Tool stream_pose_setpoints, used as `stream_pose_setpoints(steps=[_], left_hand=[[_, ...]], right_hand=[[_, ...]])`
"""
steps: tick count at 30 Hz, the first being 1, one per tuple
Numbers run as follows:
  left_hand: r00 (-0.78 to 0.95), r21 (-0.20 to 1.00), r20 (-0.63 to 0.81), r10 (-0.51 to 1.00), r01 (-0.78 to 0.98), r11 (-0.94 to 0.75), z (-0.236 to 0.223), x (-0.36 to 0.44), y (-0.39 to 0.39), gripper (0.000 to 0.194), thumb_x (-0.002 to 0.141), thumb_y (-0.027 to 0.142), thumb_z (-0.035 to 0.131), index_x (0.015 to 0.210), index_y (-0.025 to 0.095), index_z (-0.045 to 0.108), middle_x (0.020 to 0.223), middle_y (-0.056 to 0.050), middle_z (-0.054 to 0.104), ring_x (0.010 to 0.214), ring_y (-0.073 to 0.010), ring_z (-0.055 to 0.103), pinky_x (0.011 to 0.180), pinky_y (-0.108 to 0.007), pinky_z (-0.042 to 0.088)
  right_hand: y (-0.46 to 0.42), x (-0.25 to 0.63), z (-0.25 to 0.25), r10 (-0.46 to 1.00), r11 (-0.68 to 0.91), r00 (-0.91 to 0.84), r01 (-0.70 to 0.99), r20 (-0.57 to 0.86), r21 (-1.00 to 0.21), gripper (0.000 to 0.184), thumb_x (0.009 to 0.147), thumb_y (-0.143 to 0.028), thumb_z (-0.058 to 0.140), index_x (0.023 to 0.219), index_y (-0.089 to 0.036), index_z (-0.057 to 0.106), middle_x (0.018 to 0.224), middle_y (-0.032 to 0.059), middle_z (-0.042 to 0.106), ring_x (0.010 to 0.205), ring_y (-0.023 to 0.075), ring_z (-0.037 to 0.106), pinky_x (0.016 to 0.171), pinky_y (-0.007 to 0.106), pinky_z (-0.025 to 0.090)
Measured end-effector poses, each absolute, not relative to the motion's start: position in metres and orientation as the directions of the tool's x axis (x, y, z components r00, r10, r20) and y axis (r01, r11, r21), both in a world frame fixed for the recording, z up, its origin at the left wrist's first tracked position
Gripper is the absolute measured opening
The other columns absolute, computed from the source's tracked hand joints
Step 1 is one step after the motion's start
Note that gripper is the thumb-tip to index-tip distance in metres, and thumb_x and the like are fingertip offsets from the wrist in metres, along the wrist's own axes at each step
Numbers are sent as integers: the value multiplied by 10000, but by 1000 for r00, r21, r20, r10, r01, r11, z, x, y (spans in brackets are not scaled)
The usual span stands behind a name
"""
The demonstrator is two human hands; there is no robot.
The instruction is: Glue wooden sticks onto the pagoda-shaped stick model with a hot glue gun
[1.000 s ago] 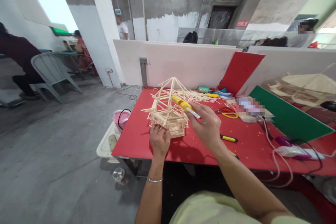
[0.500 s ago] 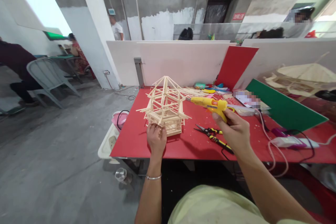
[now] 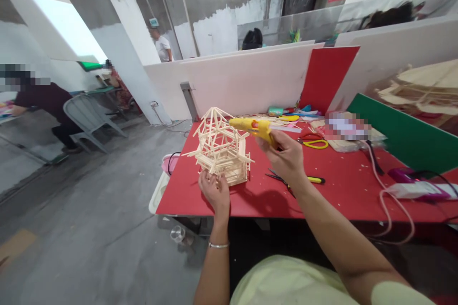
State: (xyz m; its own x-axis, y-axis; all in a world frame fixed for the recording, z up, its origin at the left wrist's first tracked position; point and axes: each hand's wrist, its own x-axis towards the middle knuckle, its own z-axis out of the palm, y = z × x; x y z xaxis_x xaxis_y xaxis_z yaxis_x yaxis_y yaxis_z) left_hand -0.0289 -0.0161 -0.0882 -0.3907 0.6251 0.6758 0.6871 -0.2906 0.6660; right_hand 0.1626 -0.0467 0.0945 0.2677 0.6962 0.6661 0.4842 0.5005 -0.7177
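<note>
A small house model of thin wooden sticks [image 3: 222, 147] stands near the left front corner of the red table [image 3: 339, 190]. My left hand [image 3: 213, 191] grips its lower front edge, fingers closed on the sticks. My right hand [image 3: 286, 158] holds a yellow glue gun [image 3: 255, 127] by the handle. The gun's nozzle points left and sits at the model's roof on its right side.
Yellow-handled scissors [image 3: 315, 142], pliers [image 3: 296, 180], loose sticks and a white plug strip [image 3: 415, 189] with cables lie on the table. A green board [image 3: 400, 138] and red board [image 3: 327, 76] lean behind. A pink bucket [image 3: 170, 162] sits left of the table. People sit at the far left.
My right hand brought the glue gun back left, from above the table's middle to the model's roof. The view tilted and shifted. My left hand stayed on the model.
</note>
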Motion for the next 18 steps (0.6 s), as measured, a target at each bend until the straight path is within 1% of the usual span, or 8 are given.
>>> stream_pose_setpoints(steps=[2, 4, 6, 8, 12, 14, 16, 18], left_hand=[[-422, 686, 661, 620, 676, -271, -86, -25, -17, 343, 881, 335, 633, 1170, 154, 668, 1407, -212, 521, 1390, -351, 435, 1117, -544, 429], [-431, 692, 656, 620, 670, -268, -86, -23, -18, 369, 871, 320, 643, 1203, 160, 655, 1452, -210, 488, 1430, -358, 391, 1138, -558, 405], [-437, 701, 648, 623, 663, -264, -86, -22, -20, 320, 867, 313, 652, 1149, 163, 677, 1494, -208, 454, 1459, -366, 351, 1167, -578, 361], [-464, 727, 626, 627, 638, -254, -87, -20, -21, 258, 869, 315, 652, 1071, 162, 696, 1520, -205, 432, 1465, -367, 350, 1182, -587, 332], [-530, 819, 537, 657, 516, -253, -92, -17, -17, 214, 874, 303, 634, 1015, 153, 692, 1543, -195, 411, 1407, -327, 457, 1114, -496, 452], [-525, 833, 519, 675, 488, -261, -95, -21, -10, 157, 862, 268, 633, 961, 161, 691, 1533, -179, 433, 1372, -304, 503, 1073, -454, 499], [-486, 829, 517, 704, 490, -271, -98, -33, 0, 112, 836, 233, 643, 918, 173, 692, 1472, -164, 509, 1320, -282, 551, 1043, -435, 525], [-407, 831, 502, 763, 473, -294, -97, -51, 15, 168, 821, 218, 652, 975, 176, 702, 1405, -154, 569, 1208, -248, 627, 981, -391, 560]], right_hand=[[-43, 160, 99, 670, 512, 193, 580, 717, -634, 254, 878, -427, 693, 1022, -234, 772, 839, 18, 691, 714, 153, 572, 680, 280, 470], [-41, 157, 102, 628, 522, 131, 660, 767, -540, 300, 893, -391, 675, 1156, -273, 754, 963, 37, 728, 821, 182, 631, 775, 305, 505], [-42, 154, 103, 582, 515, 87, 731, 809, -449, 349, 900, -354, 659, 1239, -307, 724, 1048, 43, 737, 930, 204, 656, 873, 336, 514], [-47, 151, 104, 557, 508, 72, 759, 827, -408, 355, 900, -341, 656, 1248, -316, 720, 1062, 47, 737, 972, 214, 662, 910, 356, 518], [-68, 160, 102, 543, 545, 160, 680, 824, -491, 323, 891, -379, 682, 1189, -269, 744, 1052, 63, 736, 919, 223, 677, 851, 352, 548], [-76, 172, 98, 561, 509, 237, 657, 793, -556, 277, 872, -404, 708, 1074, -229, 778, 956, 59, 735, 829, 214, 666, 778, 333, 542], [-81, 186, 90, 604, 433, 329, 628, 726, -646, 262, 852, -429, 730, 980, -207, 788, 833, 33, 707, 727, 183, 626, 700, 310, 513], [-82, 200, 81, 655, 396, 394, 547, 645, -737, 282, 844, -441, 736, 996, -209, 783, 824, 13, 692, 707, 163, 602, 676, 297, 495]])
